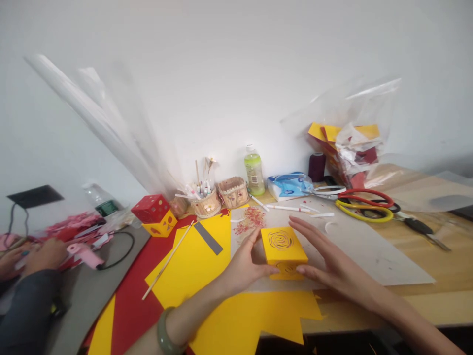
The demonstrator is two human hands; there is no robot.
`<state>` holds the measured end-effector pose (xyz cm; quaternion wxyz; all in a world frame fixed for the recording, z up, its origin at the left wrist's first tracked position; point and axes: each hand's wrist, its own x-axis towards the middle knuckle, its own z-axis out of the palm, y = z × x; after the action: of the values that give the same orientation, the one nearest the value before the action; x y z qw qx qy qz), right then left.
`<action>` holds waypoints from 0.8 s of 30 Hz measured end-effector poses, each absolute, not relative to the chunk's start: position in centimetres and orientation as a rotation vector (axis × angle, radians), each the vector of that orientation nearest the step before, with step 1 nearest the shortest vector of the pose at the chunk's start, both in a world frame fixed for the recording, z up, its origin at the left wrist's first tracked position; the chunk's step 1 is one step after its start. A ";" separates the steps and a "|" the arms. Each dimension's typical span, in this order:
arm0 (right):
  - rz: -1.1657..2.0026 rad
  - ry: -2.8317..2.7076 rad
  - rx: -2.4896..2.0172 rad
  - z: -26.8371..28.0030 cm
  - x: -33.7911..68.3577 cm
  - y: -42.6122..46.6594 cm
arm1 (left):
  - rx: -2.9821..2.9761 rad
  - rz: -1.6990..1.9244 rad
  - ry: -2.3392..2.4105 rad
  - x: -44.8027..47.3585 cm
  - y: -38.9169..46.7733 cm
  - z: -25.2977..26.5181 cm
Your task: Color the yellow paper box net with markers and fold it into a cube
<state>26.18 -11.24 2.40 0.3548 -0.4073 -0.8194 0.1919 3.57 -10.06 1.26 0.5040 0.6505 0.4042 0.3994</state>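
Note:
A small yellow paper box (284, 245) with swirl-shaped cut-outs on its top and front stands on the grey sheet between my hands. My left hand (240, 266) holds it from the left, fingers along that side and thumb at the lower front edge. On the other side my right hand (330, 264) is spread, its fingers stretched out near the back right corner. Its thumb tip is at the front right corner, and a gap shows between the palm and the box. A green bangle (168, 333) circles my left wrist.
Yellow card (207, 276), a thin stick (168, 261), and a red-and-yellow box (151, 212) lie left. Scissors (365, 204) and a bag of paper scraps (354, 143) are right; a bottle (253, 172) stands behind. Another person's hand (44, 256) works near a pink glue gun (86, 254).

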 end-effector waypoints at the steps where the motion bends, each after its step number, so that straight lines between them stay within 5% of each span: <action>1: 0.516 -2.092 -1.049 2.4 26.2 -11.3 | 1.558 0.973 0.961 3.8 -10.0 1.6; 9: 0.840 -1.611 -1.069 2.9 26.7 -11.0 | 1.695 1.403 0.609 4.2 -10.0 4.3; 17: 1.084 -1.629 -0.776 5.0 24.9 -11.3 | 1.605 1.270 0.537 4.6 -9.3 4.3; 24: 0.552 -1.695 -0.804 4.1 23.6 -11.2 | 1.482 1.172 0.636 5.0 -9.5 4.4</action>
<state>23.60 -11.21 4.11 0.5590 -0.3410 -0.7187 0.2341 5.01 -9.49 4.45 0.5429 0.6244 0.2677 0.4937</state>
